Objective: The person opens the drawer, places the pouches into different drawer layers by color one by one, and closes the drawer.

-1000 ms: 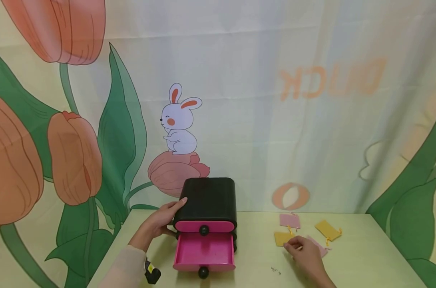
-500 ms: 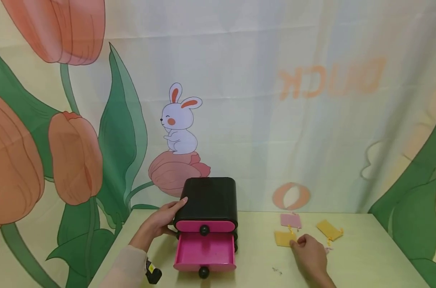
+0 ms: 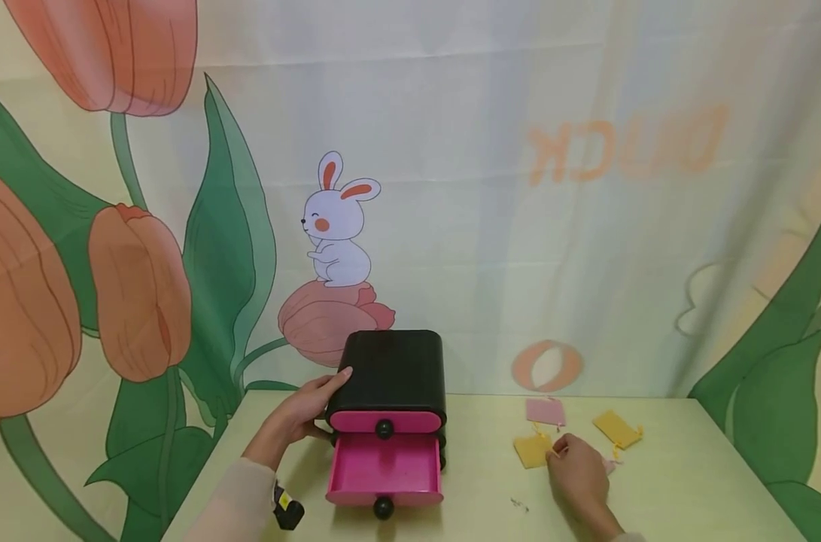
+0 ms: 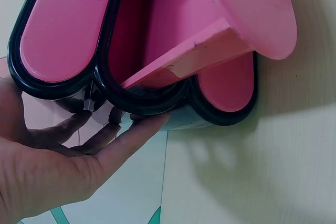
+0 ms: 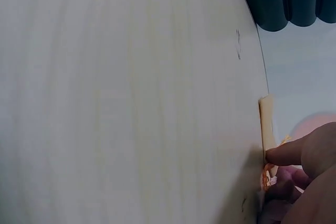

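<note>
A small black chest of drawers [image 3: 393, 369] with pink fronts stands on the table, its middle drawer [image 3: 386, 467] pulled out. My left hand [image 3: 308, 406] holds its left side, thumb over the top edge; the left wrist view shows the other fingers [image 4: 131, 140] along the side wall. To the right, my right hand [image 3: 579, 473] pinches the right edge of a yellow drawstring pouch [image 3: 532, 450]. In the right wrist view this pouch [image 5: 266, 121] appears edge-on at the fingertips. A pink pouch [image 3: 609, 467] is mostly hidden behind that hand.
Another pink pouch [image 3: 545, 411] lies farther back, with a second yellow pouch [image 3: 616, 429] to its right. Small thin bits [image 3: 519, 504] lie nearer the front. A black object with a yellow patch [image 3: 288, 510] is beside the left sleeve. A printed curtain [image 3: 478, 226] hangs behind.
My right hand has moved slightly right and taken the yellow pouch's edge, and the pouch has turned a little. The left hand stays on the chest of drawers.
</note>
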`<action>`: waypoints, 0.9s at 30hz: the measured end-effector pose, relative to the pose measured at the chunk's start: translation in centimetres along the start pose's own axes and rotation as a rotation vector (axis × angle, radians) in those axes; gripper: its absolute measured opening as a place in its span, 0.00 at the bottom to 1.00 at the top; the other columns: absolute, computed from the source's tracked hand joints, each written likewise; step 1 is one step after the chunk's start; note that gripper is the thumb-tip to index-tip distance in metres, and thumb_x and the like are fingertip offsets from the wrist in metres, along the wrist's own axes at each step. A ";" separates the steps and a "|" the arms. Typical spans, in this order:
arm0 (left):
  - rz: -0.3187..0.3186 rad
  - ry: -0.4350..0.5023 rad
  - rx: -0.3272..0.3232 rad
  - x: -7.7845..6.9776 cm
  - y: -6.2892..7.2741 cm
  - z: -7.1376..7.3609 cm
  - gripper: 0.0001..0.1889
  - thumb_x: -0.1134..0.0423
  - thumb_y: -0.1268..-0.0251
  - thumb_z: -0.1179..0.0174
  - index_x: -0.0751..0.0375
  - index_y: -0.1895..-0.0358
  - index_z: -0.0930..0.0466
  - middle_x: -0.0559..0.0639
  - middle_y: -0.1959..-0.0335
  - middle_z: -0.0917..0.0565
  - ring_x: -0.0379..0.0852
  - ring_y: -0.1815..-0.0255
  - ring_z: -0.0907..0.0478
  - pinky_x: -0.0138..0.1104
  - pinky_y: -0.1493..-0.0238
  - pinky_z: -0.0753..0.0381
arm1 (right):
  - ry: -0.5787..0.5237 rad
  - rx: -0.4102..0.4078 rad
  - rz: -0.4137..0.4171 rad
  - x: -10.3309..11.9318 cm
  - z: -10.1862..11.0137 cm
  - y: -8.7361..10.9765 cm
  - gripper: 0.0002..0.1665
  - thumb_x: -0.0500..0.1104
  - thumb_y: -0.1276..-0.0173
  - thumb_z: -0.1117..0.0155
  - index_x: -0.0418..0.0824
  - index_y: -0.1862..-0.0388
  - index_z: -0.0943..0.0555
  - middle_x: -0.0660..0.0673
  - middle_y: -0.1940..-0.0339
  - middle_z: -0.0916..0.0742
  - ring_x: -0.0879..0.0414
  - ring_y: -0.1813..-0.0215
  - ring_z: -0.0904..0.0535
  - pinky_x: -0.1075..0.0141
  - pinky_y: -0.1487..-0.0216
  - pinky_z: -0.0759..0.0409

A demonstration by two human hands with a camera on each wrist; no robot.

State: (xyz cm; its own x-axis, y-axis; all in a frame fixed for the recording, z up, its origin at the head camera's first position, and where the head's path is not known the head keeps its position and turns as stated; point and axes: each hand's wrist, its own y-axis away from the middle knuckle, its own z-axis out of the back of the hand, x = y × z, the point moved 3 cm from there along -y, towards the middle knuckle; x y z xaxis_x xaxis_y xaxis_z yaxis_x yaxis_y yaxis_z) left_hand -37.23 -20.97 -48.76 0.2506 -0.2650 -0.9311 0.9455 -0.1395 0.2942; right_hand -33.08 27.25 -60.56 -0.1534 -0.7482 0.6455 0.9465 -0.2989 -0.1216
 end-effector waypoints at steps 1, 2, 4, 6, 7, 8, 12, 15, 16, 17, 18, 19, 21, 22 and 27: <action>-0.001 0.000 0.003 0.0 -0.1 0.0 0.57 0.24 0.33 0.42 0.67 0.18 0.45 0.72 0.27 0.29 0.78 0.30 0.29 0.65 0.56 0.13 | -0.005 -0.005 0.003 0.1 0.0 0.1 0.07 0.40 0.34 0.27 0.39 0.65 0.17 0.46 0.71 0.17 0.51 0.69 0.21 0.59 0.75 0.29; -0.001 0.001 0.006 0.0 -0.1 0.1 0.57 0.24 0.34 0.42 0.67 0.18 0.45 0.73 0.27 0.29 0.78 0.31 0.29 0.65 0.56 0.13 | -0.009 -0.010 0.008 0.3 0.0 0.2 0.06 0.39 0.35 0.27 0.40 0.65 0.16 0.45 0.71 0.18 0.51 0.70 0.22 0.59 0.75 0.29; -0.003 0.002 0.007 0.0 -0.2 0.2 0.58 0.23 0.34 0.42 0.67 0.18 0.45 0.72 0.27 0.29 0.78 0.31 0.29 0.66 0.56 0.13 | -0.016 -0.019 0.027 0.6 -0.1 0.5 0.04 0.38 0.36 0.27 0.40 0.66 0.16 0.44 0.70 0.19 0.51 0.69 0.24 0.60 0.75 0.30; -0.003 0.001 0.005 0.0 -0.2 0.3 0.58 0.23 0.35 0.41 0.66 0.18 0.45 0.72 0.28 0.28 0.78 0.31 0.29 0.66 0.56 0.13 | -0.025 -0.021 0.051 1.1 -0.2 0.8 0.04 0.37 0.36 0.28 0.40 0.66 0.16 0.43 0.68 0.21 0.50 0.68 0.24 0.59 0.74 0.30; -0.002 0.003 0.006 0.0 -0.2 0.3 0.58 0.23 0.35 0.41 0.66 0.18 0.45 0.72 0.28 0.28 0.78 0.31 0.29 0.66 0.55 0.13 | -0.029 -0.022 0.065 1.2 -0.2 0.9 0.04 0.37 0.36 0.28 0.40 0.66 0.16 0.42 0.67 0.21 0.49 0.67 0.24 0.59 0.73 0.29; 0.000 0.004 0.007 0.0 -0.2 0.3 0.58 0.23 0.35 0.41 0.66 0.18 0.45 0.72 0.28 0.28 0.78 0.30 0.29 0.66 0.55 0.14 | -0.037 -0.021 0.080 1.4 -0.2 1.0 0.04 0.36 0.36 0.28 0.40 0.66 0.16 0.42 0.66 0.21 0.49 0.66 0.24 0.58 0.71 0.29; 0.007 0.008 0.014 0.1 -0.1 0.3 0.58 0.23 0.34 0.41 0.67 0.18 0.46 0.72 0.27 0.29 0.79 0.29 0.31 0.66 0.54 0.14 | -0.097 -0.023 0.143 2.3 0.1 1.2 0.05 0.35 0.35 0.27 0.41 0.66 0.17 0.44 0.66 0.17 0.52 0.64 0.23 0.60 0.65 0.26; 0.013 0.004 0.012 0.2 0.0 0.2 0.58 0.24 0.33 0.42 0.66 0.17 0.47 0.73 0.27 0.29 0.80 0.29 0.31 0.66 0.54 0.14 | -0.173 -0.009 0.169 3.9 0.7 1.5 0.06 0.34 0.33 0.26 0.40 0.64 0.17 0.47 0.66 0.14 0.55 0.67 0.22 0.65 0.67 0.25; 0.015 0.002 0.008 0.2 0.0 0.2 0.57 0.24 0.33 0.42 0.66 0.17 0.46 0.73 0.27 0.29 0.80 0.29 0.31 0.66 0.54 0.14 | -0.203 -0.001 0.176 4.7 1.0 1.7 0.06 0.34 0.33 0.26 0.40 0.64 0.17 0.47 0.66 0.14 0.56 0.68 0.23 0.66 0.69 0.25; 0.016 0.001 0.003 0.3 0.1 0.2 0.57 0.24 0.33 0.42 0.66 0.17 0.46 0.73 0.27 0.29 0.80 0.29 0.31 0.66 0.54 0.14 | -0.230 0.008 0.178 5.6 1.2 2.0 0.06 0.35 0.32 0.26 0.40 0.63 0.17 0.47 0.66 0.13 0.57 0.69 0.23 0.67 0.70 0.25; 0.016 0.002 0.001 0.3 0.1 0.1 0.57 0.24 0.33 0.42 0.66 0.17 0.46 0.72 0.27 0.29 0.80 0.30 0.30 0.66 0.54 0.14 | -0.259 0.016 0.179 6.6 1.5 2.2 0.06 0.35 0.31 0.26 0.40 0.62 0.16 0.47 0.65 0.13 0.57 0.70 0.23 0.68 0.71 0.25; 0.014 0.002 0.002 0.3 0.1 0.1 0.56 0.24 0.33 0.42 0.66 0.18 0.46 0.72 0.27 0.28 0.79 0.30 0.30 0.66 0.55 0.14 | -0.286 0.022 0.187 7.6 1.9 2.5 0.05 0.36 0.31 0.26 0.40 0.61 0.16 0.47 0.65 0.13 0.58 0.69 0.23 0.68 0.71 0.24; 0.011 0.006 0.006 0.3 0.1 -0.1 0.57 0.24 0.33 0.42 0.66 0.18 0.46 0.72 0.28 0.28 0.79 0.30 0.29 0.66 0.55 0.14 | -0.334 0.024 0.214 9.6 2.5 3.1 0.05 0.36 0.30 0.25 0.40 0.60 0.15 0.48 0.64 0.13 0.58 0.67 0.23 0.69 0.69 0.24; 0.010 0.007 0.011 0.3 0.0 -0.1 0.57 0.24 0.33 0.42 0.66 0.18 0.46 0.73 0.28 0.28 0.79 0.31 0.29 0.66 0.55 0.13 | -0.357 0.020 0.231 10.6 2.7 3.4 0.05 0.36 0.30 0.25 0.40 0.60 0.15 0.48 0.64 0.13 0.58 0.66 0.22 0.69 0.68 0.23; 0.001 0.002 0.007 -0.1 -0.1 0.0 0.56 0.25 0.32 0.42 0.66 0.18 0.45 0.72 0.28 0.28 0.78 0.31 0.28 0.65 0.56 0.13 | -0.481 -0.022 0.351 15.1 3.5 4.8 0.04 0.35 0.30 0.25 0.42 0.60 0.13 0.50 0.65 0.12 0.56 0.61 0.18 0.68 0.61 0.19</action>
State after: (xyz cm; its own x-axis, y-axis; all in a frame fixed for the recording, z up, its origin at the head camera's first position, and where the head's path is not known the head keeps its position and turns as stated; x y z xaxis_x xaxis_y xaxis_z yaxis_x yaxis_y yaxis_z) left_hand -37.33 -20.96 -48.73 0.2517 -0.2631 -0.9314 0.9437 -0.1465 0.2965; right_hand -29.87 16.56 -48.75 0.3183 -0.4537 0.8324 0.9104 -0.0987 -0.4019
